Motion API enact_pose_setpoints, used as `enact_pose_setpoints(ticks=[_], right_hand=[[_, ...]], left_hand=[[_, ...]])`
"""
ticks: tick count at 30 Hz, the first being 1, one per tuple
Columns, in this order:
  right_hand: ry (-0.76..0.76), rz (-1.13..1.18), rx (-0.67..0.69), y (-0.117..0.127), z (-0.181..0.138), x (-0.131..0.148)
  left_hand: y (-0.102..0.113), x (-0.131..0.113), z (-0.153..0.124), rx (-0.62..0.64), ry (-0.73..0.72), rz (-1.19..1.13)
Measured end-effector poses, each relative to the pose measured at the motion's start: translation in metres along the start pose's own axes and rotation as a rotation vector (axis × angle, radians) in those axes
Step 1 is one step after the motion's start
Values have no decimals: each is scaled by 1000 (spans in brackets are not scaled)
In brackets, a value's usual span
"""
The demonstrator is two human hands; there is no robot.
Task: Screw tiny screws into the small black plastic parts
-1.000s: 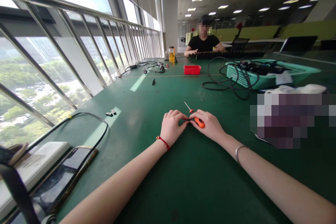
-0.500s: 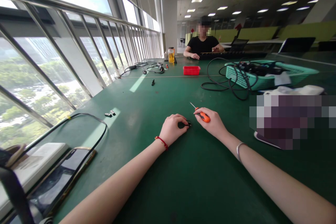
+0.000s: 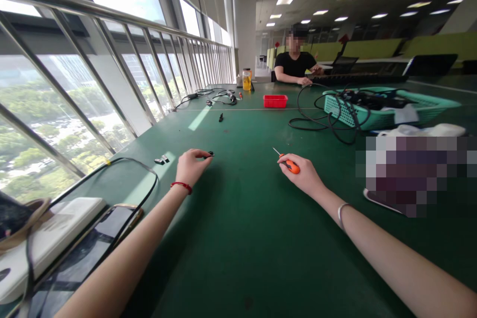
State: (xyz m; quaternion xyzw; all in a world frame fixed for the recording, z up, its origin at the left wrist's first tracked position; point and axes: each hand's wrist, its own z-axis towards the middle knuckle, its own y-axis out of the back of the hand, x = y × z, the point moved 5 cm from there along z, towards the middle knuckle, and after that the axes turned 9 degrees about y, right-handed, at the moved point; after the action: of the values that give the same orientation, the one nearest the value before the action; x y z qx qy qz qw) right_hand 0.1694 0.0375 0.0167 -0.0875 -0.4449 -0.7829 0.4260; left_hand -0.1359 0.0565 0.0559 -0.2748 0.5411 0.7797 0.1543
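My right hand (image 3: 301,175) is closed round an orange-handled screwdriver (image 3: 288,164) whose thin shaft points up and to the left. It rests on the green table (image 3: 242,238). My left hand (image 3: 191,165) sits further left, its fingers pinched on a small black part (image 3: 210,154) at the fingertips. A red cord circles my left wrist. Two small dark pieces (image 3: 162,160) lie on the table just left of my left hand.
A phone (image 3: 112,223), a white device (image 3: 44,238) and a black cable (image 3: 126,164) lie at the left edge by the window rail. A teal basket (image 3: 376,109) with black cables stands right. A red tray (image 3: 275,101) and a yellow jar (image 3: 246,79) are further back, where a person sits.
My two hands have come apart. The left hand has moved left with the small black part, away from the screwdriver. The right hand has stayed nearly in place.
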Motion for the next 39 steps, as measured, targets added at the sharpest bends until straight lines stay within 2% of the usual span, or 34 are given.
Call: enact_pose_setpoints(ticks=[4,7,11,14,17,20,24,39], right_hand=[[-14,-2,26,-2,-1,-2],[-15,-8,29,-1,-1,-1],[-16,-11,27,0,-1,1],[-19,-4,26,0,-1,1],[-18,-7,41,-1,-1,0],[-26,-10,55,-2,0,-2],[-37,-18,58,-3,-1,-3],[1,-41,45,-2,-1,0]], left_hand=[[33,51,4,-118,182,115],[38,67,-2,-115,230,170],[35,64,-5,-65,253,209],[41,60,-5,-108,231,205],[47,67,-2,-125,285,152],[47,77,0,-77,345,93],[40,83,5,-34,343,94],[37,86,9,-28,332,169]])
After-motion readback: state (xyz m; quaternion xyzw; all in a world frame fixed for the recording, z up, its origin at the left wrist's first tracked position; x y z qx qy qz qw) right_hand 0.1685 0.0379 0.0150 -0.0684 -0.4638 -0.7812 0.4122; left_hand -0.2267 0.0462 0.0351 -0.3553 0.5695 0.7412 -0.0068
